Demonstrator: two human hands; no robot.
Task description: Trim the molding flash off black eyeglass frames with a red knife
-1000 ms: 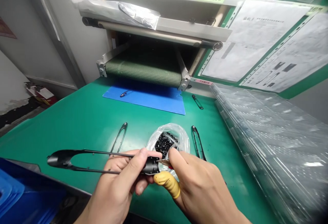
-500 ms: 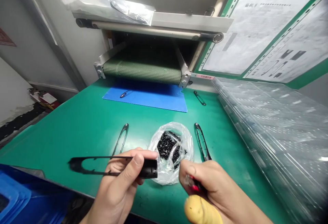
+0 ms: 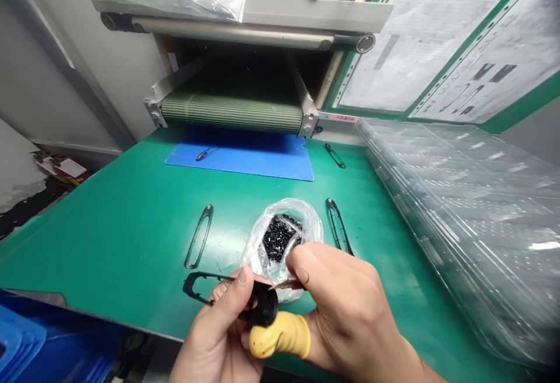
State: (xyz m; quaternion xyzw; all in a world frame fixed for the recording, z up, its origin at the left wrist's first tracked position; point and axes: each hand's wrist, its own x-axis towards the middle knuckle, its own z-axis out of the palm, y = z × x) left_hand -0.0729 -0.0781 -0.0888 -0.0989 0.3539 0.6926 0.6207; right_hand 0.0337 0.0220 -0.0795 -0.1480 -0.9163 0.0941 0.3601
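Observation:
My left hand (image 3: 219, 336) is closed on a black plastic frame (image 3: 209, 278), a long open loop with a solid wider end. That solid end points right, between the two hands. My right hand (image 3: 345, 295) grips a small red-handled knife (image 3: 286, 284), its pointed metal tip at the top of the frame's solid end. A yellow finger cot (image 3: 286, 336) covers the right thumb, which lies against the underside of that end. Behind the hands stands a clear plastic bag (image 3: 312, 213) holding many tiny black pieces (image 3: 280, 237), partly covered by my right hand.
Similar black frames lie on the green table (image 3: 131, 225): one at left (image 3: 199, 237), one at right (image 3: 339, 225), a smaller one farther back (image 3: 335, 156). A blue sheet (image 3: 258, 167) lies below the conveyor belt (image 3: 231, 108). Clear trays (image 3: 459, 196) are stacked at right.
My right hand has moved left and up to the frame, bringing the knife tip onto its solid end and the thumb beneath. The frame has shifted and turned slightly, and the view has tilted down.

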